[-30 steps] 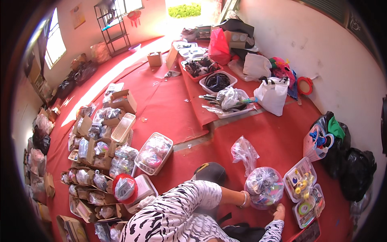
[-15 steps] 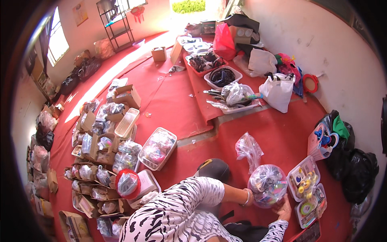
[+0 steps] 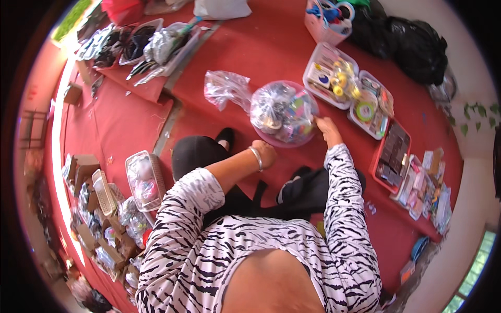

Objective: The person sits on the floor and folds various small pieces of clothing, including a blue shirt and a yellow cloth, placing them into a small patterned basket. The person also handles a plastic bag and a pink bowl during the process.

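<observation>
A round pink basin point(image 3: 309, 136) stands in front of me on the red floor, filled with small items in clear plastic bags point(image 3: 282, 112). My right hand point(image 3: 329, 130) grips its right rim, the thumb and fingers closed there. At the near left edge is my left hand point(image 3: 265, 154), with a bracelet at the wrist; its fingers are curled in against the basin and partly hidden. Just left of the basin lies a crumpled clear plastic bag point(image 3: 227, 89).
White trays of small goods point(image 3: 330, 73) run along the right, followed by a red tray point(image 3: 391, 156) of dark pieces. A pink basket point(image 3: 326, 34) and black bags point(image 3: 415, 49) stand beyond. A white basket point(image 3: 145, 180) and several cardboard boxes fill the left.
The view has swung right and down, so the basin now appears nearer the middle. Both hands stay at the basin's edge, the left one now at its near side.
</observation>
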Tool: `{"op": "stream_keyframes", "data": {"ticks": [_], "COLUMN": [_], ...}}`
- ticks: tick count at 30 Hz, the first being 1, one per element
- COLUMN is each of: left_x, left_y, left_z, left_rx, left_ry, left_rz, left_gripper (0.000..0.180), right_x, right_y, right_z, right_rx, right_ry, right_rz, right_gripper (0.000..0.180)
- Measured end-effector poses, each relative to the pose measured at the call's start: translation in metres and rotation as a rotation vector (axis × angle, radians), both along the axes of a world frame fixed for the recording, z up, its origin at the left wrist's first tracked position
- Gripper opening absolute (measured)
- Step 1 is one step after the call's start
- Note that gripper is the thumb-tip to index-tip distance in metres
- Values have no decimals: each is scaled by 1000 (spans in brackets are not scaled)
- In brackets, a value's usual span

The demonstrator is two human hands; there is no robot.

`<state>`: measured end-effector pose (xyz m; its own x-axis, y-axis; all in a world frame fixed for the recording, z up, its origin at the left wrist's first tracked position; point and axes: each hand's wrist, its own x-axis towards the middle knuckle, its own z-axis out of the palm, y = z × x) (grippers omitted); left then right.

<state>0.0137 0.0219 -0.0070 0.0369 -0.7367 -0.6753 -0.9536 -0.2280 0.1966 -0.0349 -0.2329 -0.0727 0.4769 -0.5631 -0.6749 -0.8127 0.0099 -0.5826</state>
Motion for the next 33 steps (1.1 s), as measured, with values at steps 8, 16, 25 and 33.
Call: {"op": "stream_keyframes", "data": {"ticks": [8,16,25,33], "left_x": [-4,0,-1,0], "left_y": [-2,-1,-1,3], "left_z": [-9,-19,-16,-11], "left_rx": [-110,-198,-182,-317], "left_ry": [10,14,31,79], "left_rz": [-10,-63,-30,-73], "left_gripper": [16,21,29,22], "right_x": [25,75,75,-38], "right_y": [42,120,91,-56], "right_z": [74,43,48,62], "right_rx": [-1077,-1207,-781,-258], "right_ry": [-801,-347,-559,-312], "right_rz": [372,1131,823,357], "right_gripper": [38,44,42,27]}}
